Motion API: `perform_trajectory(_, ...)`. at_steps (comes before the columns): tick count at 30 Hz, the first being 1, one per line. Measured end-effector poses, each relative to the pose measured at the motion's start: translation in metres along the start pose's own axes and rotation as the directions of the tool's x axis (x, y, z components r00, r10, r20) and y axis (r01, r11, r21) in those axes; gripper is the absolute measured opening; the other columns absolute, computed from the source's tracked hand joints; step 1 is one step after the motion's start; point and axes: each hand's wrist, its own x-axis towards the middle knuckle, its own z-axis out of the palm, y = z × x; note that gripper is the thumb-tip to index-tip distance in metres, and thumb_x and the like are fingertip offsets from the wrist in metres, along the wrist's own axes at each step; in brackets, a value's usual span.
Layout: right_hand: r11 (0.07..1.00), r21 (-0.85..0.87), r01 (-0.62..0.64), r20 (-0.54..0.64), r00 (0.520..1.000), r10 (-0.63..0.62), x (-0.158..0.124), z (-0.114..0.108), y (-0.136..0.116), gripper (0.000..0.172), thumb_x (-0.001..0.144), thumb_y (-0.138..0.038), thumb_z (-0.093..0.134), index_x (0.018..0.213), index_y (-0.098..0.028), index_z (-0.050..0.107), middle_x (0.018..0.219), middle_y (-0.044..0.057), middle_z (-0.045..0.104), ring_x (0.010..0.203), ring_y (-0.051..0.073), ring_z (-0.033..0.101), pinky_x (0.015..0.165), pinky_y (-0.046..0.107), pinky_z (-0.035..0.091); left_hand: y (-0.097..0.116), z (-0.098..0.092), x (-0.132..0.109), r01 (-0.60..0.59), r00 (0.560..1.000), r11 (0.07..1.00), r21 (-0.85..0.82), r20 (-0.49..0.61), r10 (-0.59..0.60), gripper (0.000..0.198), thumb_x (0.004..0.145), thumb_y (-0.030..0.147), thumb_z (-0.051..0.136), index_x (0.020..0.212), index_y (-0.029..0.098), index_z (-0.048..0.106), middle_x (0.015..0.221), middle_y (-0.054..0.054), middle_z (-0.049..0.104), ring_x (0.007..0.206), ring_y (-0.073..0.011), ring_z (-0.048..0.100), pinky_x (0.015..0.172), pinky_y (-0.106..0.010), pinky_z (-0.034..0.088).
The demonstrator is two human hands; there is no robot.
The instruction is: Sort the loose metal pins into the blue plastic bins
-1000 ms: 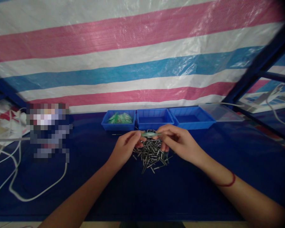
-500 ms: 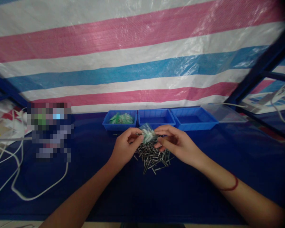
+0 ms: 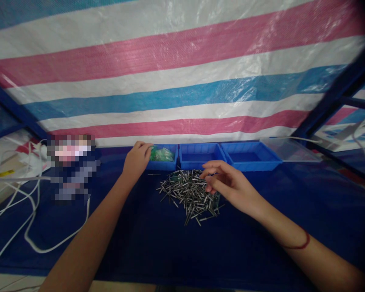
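Clock centred on the pile. Nearest you: bare blue table, your forearms reaching in over it. Red band on your right wrist, 4 o'clock. White cable loops on the table, between 8 and 9.

Pile of loose metal pins at centre, spread and tangled. Something greenish and see-through pokes out at its right edge; too unclear to name. Your right hand is at 3 o'clock, over the pile's edge: fingers loosely bent, thumb and index a narrow gap apart, nothing seen between them. Stray pin lies alone at 10.

Your left hand is also at 10, farther out, fingertips over the near-left edge of the left bin, right by the green bags inside it. Can't tell if you're gripping one or just touching; fingertips are partly hidden. Bag contents: can't make out.

Left bin is at 11, middle bin at 12, right bin at 2; clear sheet beyond that one, also 2. Striped tarp behind everything.

Progress, my read: several bags sit in the left bin, so that portion looks done. The pins are what's left, a big heap, so plenty remains. Bag count: can't tell.
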Motion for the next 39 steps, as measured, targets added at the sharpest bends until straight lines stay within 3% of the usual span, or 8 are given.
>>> perform_trajectory(4, 0.997, -0.073, 0.0, -0.027, 1.0, -0.002, 0.001, -0.008, -0.006, 0.029, 0.084, -0.039, 0.057, 0.107, -0.021, 0.05, 0.091, 0.004, 0.062, 0.064, 0.013, 0.061, 0.057, 0.028, 0.051, 0.004, 0.002, 0.01, -0.056, 0.987, 0.998, 0.031, 0.151, 0.05, 0.035, 0.095, 0.032, 0.038, 0.098, 0.014, 0.067, 0.097, -0.01, 0.068, 0.095, -0.0207, 0.062, 0.087, -0.03, 0.044)
perform_trajectory(7, 0.947, -0.317, 0.045, 0.028, 0.999, -0.038, 0.003, -0.027, -0.011, 0.019, 0.086, -0.034, 0.053, 0.099, -0.021, 0.056, 0.084, 0.004, 0.064, 0.066, 0.015, 0.06, 0.06, 0.029, 0.049, 0.013, -0.003, 0.011, -0.056, 0.983, 0.998, 0.039, 0.179, 0.048, 0.037, 0.095, 0.037, 0.039, 0.104, 0.013, 0.065, 0.1, -0.012, 0.068, 0.098, -0.0234, 0.061, 0.087, -0.035, 0.043)
perform_trajectory(11, 0.664, -0.741, 0.1, 0.163, 0.986, 0.033, 0.008, -0.055, -0.013, 0.015, 0.084, -0.023, 0.049, 0.085, -0.02, 0.064, 0.076, 0.003, 0.066, 0.063, 0.016, 0.057, 0.061, 0.03, 0.042, 0.046, -0.012, -0.003, -0.148, 0.985, 0.986, -0.077, 0.078, 0.154, 0.041, 0.095, 0.039, 0.041, 0.125, 0.015, 0.053, 0.121, -0.014, 0.059, 0.114, -0.0249, 0.052, 0.099, -0.041, 0.037)
perform_trajectory(14, 0.551, -0.828, 0.108, 0.19, 0.977, 0.094, 0.01, -0.06, -0.009, 0.018, 0.082, -0.02, 0.048, 0.083, -0.019, 0.066, 0.077, 0.005, 0.066, 0.066, 0.017, 0.058, 0.063, 0.03, 0.041, 0.082, -0.016, -0.025, -0.363, 0.91, 0.886, -0.288, 0.097, 0.404, 0.038, 0.094, 0.04, 0.043, 0.123, 0.019, 0.055, 0.124, -0.011, 0.057, 0.119, -0.0227, 0.049, 0.104, -0.039, 0.034)
perform_trajectory(17, 0.562, -0.821, 0.101, 0.244, 0.952, 0.185, 0.008, -0.057, -0.002, 0.015, 0.08, -0.02, 0.049, 0.078, -0.018, 0.064, 0.072, 0.005, 0.065, 0.064, 0.017, 0.057, 0.061, 0.029, 0.04, 0.11, -0.013, -0.05, -0.469, 0.819, 0.798, -0.378, 0.153, 0.554, 0.05, 0.087, 0.054, 0.05, 0.126, 0.024, 0.054, 0.135, -0.011, 0.049, 0.131, -0.0288, 0.037, 0.107, -0.047, 0.03)
perform_trajectory(20, 0.571, -0.815, 0.099, 0.274, 0.934, 0.23, 0.004, -0.054, 0.001, 0.018, 0.076, -0.034, 0.061, 0.081, -0.017, 0.062, 0.078, 0.006, 0.064, 0.071, 0.019, 0.057, 0.064, 0.03, 0.04, 0.121, -0.006, -0.067, -0.457, 0.801, 0.798, -0.392, 0.209, 0.562, 0.066, 0.077, 0.064, 0.056, 0.131, 0.025, 0.051, 0.145, -0.013, 0.039, 0.136, -0.0357, 0.028, 0.109, -0.057, 0.022)
perform_trajectory(25, 0.557, -0.825, 0.096, 0.276, 0.928, 0.248, 0.0, -0.054, 0.004, 0.043, 0.067, -0.047, 0.07, 0.093, -0.015, 0.059, 0.089, 0.009, 0.062, 0.082, 0.024, 0.055, 0.072, 0.034, 0.042, 0.12, 0.002, -0.077, -0.371, 0.828, 0.849, -0.377, 0.279, 0.486, 0.055, 0.085, 0.052, 0.052, 0.133, 0.025, 0.049, 0.148, -0.012, 0.034, 0.138, -0.0357, 0.025, 0.109, -0.058, 0.022)
perform_trajectory(39, 0.724, -0.69, -0.01, 0.271, 0.924, 0.271, 0.008, -0.052, 0.014, 0.014, 0.079, -0.02, 0.051, 0.092, -0.018, 0.053, 0.084, 0.004, 0.062, 0.076, 0.017, 0.057, 0.07, 0.027, 0.043, 0.128, 0.001, -0.083, -0.335, 0.862, 0.874, -0.351, 0.26, 0.435, 0.038, 0.091, 0.036, 0.048, 0.128, 0.033, 0.054, 0.148, -0.009, 0.034, 0.138, -0.0347, 0.026, 0.108, -0.058, 0.024)
